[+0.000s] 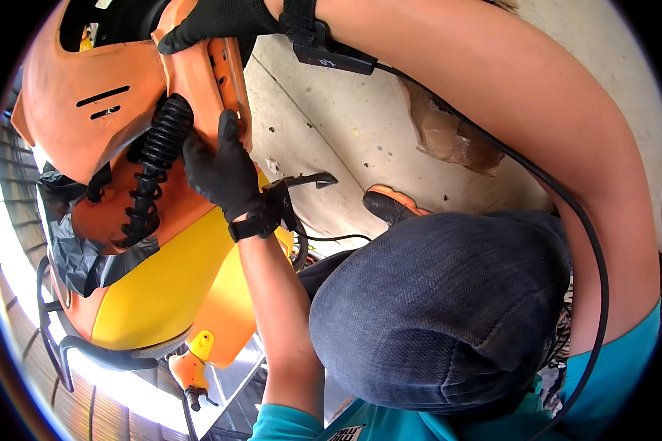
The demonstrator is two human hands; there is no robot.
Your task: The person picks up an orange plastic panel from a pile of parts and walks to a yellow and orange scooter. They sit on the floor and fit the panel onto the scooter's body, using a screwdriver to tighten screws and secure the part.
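Observation:
Orange plastic bodywork [51,81] with two dark slots fills the upper left. My left hand [224,173], in a black glove, is closed on an orange plastic panel [198,77], its thumb raised along the panel and its curled fingers partly hidden. Close beside those fingers runs a black coil-spring shock absorber [154,169]. Farther up, my right hand [217,26], also gloved in black, curls over the top of the same panel; some of its fingertips are out of sight. A yellow panel [162,283] lies below the shock absorber.
Black plastic sheeting [88,257] hangs at the left. An orange-and-yellow bracket [191,367] and a dark curved bar [103,353] are lower down. A black lever [309,179] sticks out near my left wrist. Crumpled brown packaging [449,128] lies on the concrete floor [331,88]. Black cables trail from both wrists.

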